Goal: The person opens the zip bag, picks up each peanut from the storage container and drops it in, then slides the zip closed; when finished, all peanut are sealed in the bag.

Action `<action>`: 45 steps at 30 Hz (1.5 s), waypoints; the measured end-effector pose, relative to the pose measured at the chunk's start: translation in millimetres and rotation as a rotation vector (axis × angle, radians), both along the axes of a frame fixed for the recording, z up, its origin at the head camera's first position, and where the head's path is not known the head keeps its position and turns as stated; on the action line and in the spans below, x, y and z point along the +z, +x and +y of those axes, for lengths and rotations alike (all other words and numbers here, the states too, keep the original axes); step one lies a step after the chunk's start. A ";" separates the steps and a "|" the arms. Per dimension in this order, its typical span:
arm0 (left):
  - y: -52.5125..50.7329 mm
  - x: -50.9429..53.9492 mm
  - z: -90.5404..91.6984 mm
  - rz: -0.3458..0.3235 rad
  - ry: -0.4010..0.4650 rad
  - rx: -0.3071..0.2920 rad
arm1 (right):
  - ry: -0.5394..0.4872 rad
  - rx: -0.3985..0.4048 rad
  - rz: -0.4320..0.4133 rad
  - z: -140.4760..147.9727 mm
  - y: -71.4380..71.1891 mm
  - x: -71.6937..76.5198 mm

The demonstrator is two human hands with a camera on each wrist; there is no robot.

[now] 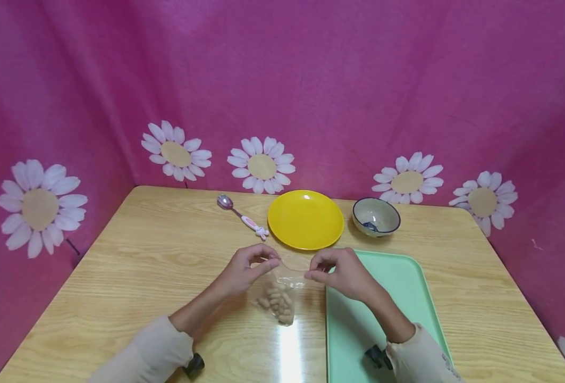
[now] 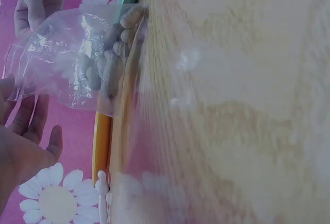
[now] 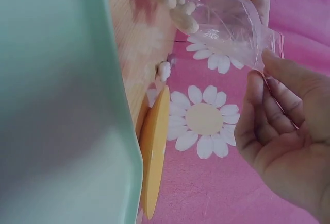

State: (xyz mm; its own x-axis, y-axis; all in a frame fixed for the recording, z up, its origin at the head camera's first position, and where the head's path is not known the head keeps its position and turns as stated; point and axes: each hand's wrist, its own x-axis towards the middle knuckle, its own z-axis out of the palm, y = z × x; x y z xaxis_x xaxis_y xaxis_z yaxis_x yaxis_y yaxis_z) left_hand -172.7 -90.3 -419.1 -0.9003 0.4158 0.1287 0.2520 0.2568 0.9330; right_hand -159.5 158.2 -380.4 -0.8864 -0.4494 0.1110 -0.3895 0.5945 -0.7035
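Note:
A clear plastic bag (image 1: 290, 277) hangs mouth-up between both hands, over the table left of the green tray. Unshelled peanuts (image 1: 279, 303) are gathered in its lower part. My left hand (image 1: 250, 270) pinches the left side of the bag's mouth. On the opposite side, my right hand (image 1: 343, 272) grips the rim between thumb and forefinger, seen closely in the right wrist view with the bag's film (image 3: 227, 20) stretched away from the fingertips (image 3: 268, 62). In the left wrist view the peanuts (image 2: 105, 72) show through the film. Whether the bag's bottom touches the table I cannot tell.
Behind the hands lies a yellow plate (image 1: 306, 219), with a spoon (image 1: 243, 217) with a rabbit-shaped handle end to its left. A bowl (image 1: 377, 217) holding something small and dark stands to its right. The green tray (image 1: 397, 298) lies under my right forearm. A pink flowered curtain (image 1: 282, 80) borders the table.

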 end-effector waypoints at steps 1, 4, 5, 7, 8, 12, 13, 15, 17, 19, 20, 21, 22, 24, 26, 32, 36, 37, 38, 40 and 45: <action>0.8 0.3 0.2 -0.004 0.002 0.019 | -0.002 -0.018 0.004 0.1 -0.1 0.2; 3.9 2.8 0.1 -0.014 -0.004 0.079 | -0.032 -0.081 0.009 0.5 -0.3 0.1; 4.6 3.6 0.0 -0.021 -0.004 0.098 | -0.052 -0.101 0.008 0.5 -0.5 -0.3; 5.2 5.1 -0.2 -0.046 -0.015 0.136 | -0.100 -0.140 0.001 -0.4 -1.0 -1.0; 5.1 5.6 -0.3 -0.051 -0.017 0.149 | -0.123 -0.160 0.000 -1.2 -1.6 -2.2; 2.8 6.2 0.3 -0.102 0.020 0.192 | -0.208 -0.231 -0.046 -6.2 -3.8 -6.6; 2.4 6.4 0.5 -0.111 0.034 0.200 | -0.216 -0.249 -0.069 -7.4 -4.2 -7.9; 2.0 6.7 1.3 -0.133 0.066 0.217 | -0.222 -0.275 -0.121 -9.0 -4.8 -9.5; 2.5 7.6 2.1 -0.139 0.083 0.236 | -0.212 -0.290 -0.165 -8.9 -5.8 -11.5; 2.9 7.9 2.3 -0.152 0.096 0.251 | -0.222 -0.296 -0.197 -7.9 -5.8 -12.3; 3.0 8.1 2.5 -0.155 0.103 0.256 | -0.230 -0.298 -0.209 -7.2 -6.0 -13.1; 2.9 8.3 2.6 -0.155 0.110 0.259 | -0.243 -0.299 -0.219 -6.5 -6.1 -13.9; 2.9 8.6 2.6 -0.160 0.114 0.265 | -0.260 -0.302 -0.230 -5.8 -6.1 -14.8; 2.0 7.9 2.4 -0.166 0.118 0.276 | -0.303 -0.311 -0.245 -5.6 -5.6 -16.5; 1.5 8.0 2.7 -0.156 0.114 0.284 | -0.334 -0.322 -0.253 -5.9 -5.3 -19.1; 0.5 4.9 2.9 -0.121 0.087 0.303 | -0.390 -0.348 -0.242 -8.7 -4.0 -23.4; 0.2 2.6 2.4 -0.100 0.055 0.262 | -0.393 -0.346 -0.263 -10.2 -3.9 -25.7; 0.1 2.2 2.5 -0.092 0.047 0.245 | -0.391 -0.338 -0.269 -10.7 -3.9 -26.3; 0.1 2.1 2.7 -0.085 0.040 0.227 | -0.386 -0.330 -0.275 -11.4 -3.9 -26.8; -0.4 1.6 3.4 -0.063 0.027 0.198 | -0.378 -0.310 -0.279 -13.0 -3.1 -26.5; -0.4 1.6 6.1 -0.004 0.018 0.185 | -0.372 -0.296 -0.263 -17.1 -2.3 -25.5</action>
State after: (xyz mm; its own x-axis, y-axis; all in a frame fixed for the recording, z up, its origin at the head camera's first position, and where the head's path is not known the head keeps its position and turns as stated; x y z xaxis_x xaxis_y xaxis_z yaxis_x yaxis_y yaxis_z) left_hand -173.1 -84.1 -417.5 -0.9618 0.2407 0.1303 0.1978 0.2820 0.9388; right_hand -161.8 141.1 -405.9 -0.9885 -0.1489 -0.0276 -0.0257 0.3447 -0.9383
